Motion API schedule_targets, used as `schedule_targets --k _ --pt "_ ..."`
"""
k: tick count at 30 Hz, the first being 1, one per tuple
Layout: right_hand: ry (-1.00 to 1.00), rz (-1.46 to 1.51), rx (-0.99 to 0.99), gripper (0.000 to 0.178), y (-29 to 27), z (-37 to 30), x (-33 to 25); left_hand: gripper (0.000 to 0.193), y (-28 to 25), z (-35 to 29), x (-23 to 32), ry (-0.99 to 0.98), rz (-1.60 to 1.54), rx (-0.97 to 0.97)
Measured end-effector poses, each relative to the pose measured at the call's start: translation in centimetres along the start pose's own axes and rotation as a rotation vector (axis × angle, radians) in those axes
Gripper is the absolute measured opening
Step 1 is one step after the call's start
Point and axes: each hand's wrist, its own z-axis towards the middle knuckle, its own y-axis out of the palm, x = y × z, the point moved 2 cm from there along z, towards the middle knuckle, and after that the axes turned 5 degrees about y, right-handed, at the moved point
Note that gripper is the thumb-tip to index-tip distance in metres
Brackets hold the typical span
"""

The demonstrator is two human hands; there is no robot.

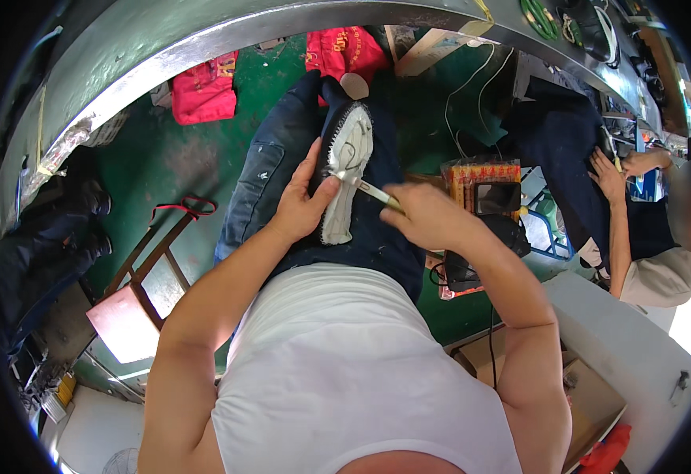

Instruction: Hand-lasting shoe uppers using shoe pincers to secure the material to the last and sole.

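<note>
A dark shoe upper [331, 118] lies bottom up across my lap, its pale underside [348, 142] edged with a jagged white rim. My left hand [304, 197] grips its left side, with the thumb over the underside and the fingers along the edge. In my right hand [424, 213] is a hand tool [375, 193] with a pale handle and a shiny metal end. That metal end meets the middle of the underside, close to my left thumb. Blur keeps me from telling the tool's exact kind.
Red cloth bags [205, 88] lie on the green floor beyond my knees. A curved metal bench edge [282, 28] spans the far side. At right stand a box with a black bag [472, 265] and a seated co-worker [638, 229]. A stool [128, 316] stands left.
</note>
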Motion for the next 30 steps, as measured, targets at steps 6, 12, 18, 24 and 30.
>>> schedule_targets --k 6,12,18,24,30 --pt "-0.085 0.145 -0.012 0.026 -0.1 2.6 1.1 0.070 0.2 0.4 1.0 -0.070 -0.112 0.077" --pt "0.140 0.846 -0.237 0.025 2.1 1.5 -0.1 0.071 0.0 -0.1 1.0 0.032 0.040 0.068" --pt "0.112 1.020 -0.111 0.024 6.3 2.8 0.2 0.067 -0.2 -0.1 1.5 0.208 0.376 0.096" --pt "0.067 1.476 -0.473 0.022 7.8 3.3 3.5 0.058 0.2 -0.1 3.4 0.240 0.687 -0.027" --pt "0.121 1.018 -0.294 0.029 2.0 0.5 5.3 0.053 0.4 0.4 4.1 0.172 0.774 -0.031"
